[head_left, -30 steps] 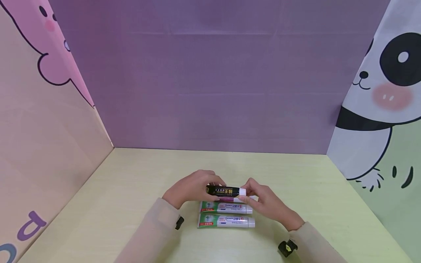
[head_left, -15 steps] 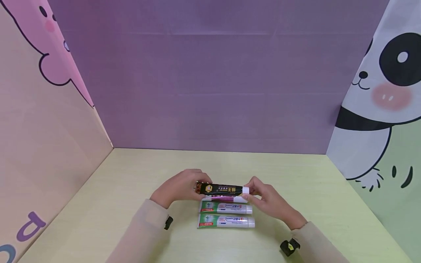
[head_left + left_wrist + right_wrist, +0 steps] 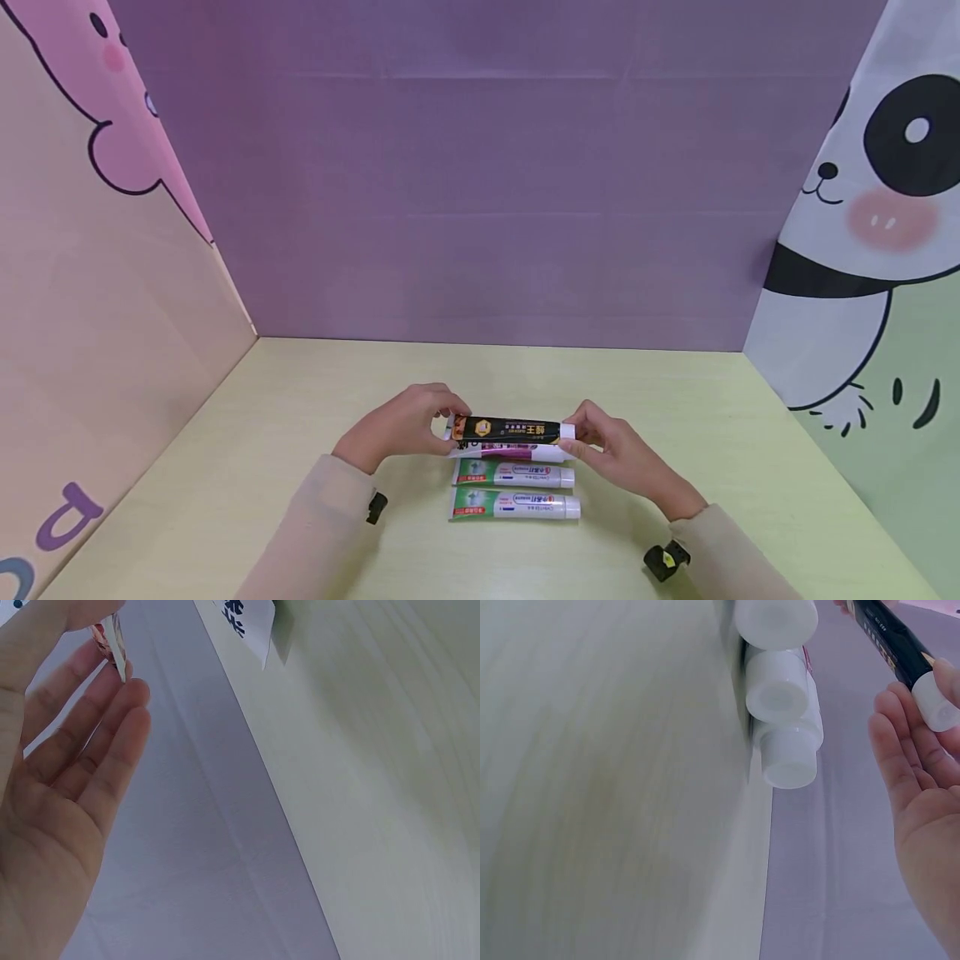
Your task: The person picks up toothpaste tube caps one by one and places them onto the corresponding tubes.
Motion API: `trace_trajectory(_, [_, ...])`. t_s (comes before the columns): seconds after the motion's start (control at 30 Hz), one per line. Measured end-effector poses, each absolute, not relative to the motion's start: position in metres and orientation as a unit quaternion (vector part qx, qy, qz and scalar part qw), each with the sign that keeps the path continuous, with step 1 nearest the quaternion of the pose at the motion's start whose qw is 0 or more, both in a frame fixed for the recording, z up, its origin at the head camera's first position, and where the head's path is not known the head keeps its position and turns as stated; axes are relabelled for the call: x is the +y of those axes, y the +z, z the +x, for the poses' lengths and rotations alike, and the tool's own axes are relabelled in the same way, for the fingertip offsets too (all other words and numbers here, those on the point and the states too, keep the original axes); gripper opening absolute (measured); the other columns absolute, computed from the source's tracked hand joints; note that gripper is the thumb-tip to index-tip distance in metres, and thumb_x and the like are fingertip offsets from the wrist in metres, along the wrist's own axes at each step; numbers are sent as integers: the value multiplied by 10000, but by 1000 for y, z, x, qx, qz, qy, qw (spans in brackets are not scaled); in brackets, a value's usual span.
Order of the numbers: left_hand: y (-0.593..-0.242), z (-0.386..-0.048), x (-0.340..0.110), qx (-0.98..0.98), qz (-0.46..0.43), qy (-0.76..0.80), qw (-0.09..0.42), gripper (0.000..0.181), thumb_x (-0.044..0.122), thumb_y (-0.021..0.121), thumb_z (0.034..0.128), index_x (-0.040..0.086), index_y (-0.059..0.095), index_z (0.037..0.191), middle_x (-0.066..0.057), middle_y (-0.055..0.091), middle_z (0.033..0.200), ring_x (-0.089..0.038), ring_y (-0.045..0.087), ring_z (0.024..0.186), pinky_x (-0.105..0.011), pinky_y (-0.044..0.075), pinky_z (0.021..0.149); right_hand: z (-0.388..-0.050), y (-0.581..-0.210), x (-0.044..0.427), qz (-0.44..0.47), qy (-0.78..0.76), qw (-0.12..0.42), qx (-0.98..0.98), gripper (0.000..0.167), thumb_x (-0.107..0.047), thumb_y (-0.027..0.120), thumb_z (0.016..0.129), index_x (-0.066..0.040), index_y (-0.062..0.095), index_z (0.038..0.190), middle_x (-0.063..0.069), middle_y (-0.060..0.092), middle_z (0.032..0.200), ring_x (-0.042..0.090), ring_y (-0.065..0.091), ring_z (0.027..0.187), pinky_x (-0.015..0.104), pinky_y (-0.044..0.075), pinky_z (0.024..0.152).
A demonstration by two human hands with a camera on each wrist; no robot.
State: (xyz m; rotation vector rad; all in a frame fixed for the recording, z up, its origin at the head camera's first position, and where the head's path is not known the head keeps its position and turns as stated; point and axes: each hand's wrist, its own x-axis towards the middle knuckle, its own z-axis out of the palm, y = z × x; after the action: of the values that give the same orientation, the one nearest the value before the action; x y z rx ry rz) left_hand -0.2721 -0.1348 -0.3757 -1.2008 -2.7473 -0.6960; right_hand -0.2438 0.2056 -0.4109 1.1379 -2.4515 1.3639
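A black toothpaste tube with gold print and a white cap is held level above the table, its cap end to the right. My left hand pinches its flat crimped end between thumb and fingers. At the other end, my right hand pinches the white cap. Just below it in the head view lies a white and purple toothpaste tube, partly covered by the black one. Two green and white toothpaste tubes, an upper tube and a lower tube, lie parallel nearer to me.
All of this is on a pale wooden table. A purple back wall stands behind, with a pink cartoon side wall at left and a panda-printed side wall at right.
My left hand has slid left along the black tube to its crimped end, uncovering its label. The tube and my right hand have shifted slightly right.
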Motion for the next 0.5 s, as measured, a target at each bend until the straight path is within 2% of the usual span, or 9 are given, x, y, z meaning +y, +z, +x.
trace_trajectory(0.3, [-378,-275,-129,-899,-374,-220,58,349,122,787,798,61,722,1135,17,659,1017,-153,604,920,-309,536,816,-251,-410,207,327,460,36,-825,174,-145,685,957,-93,585,1090,25,685,980,215,652,853,290,535,769])
trace_trajectory(0.5, [-376,-279,-122,-907,-344,-235,56,378,94,782,778,29,711,1144,-21,658,1034,-202,615,940,-296,540,794,-262,-414,210,298,453,45,-839,182,-189,705,947,-119,620,1092,-8,655,950,153,624,854,278,526,783])
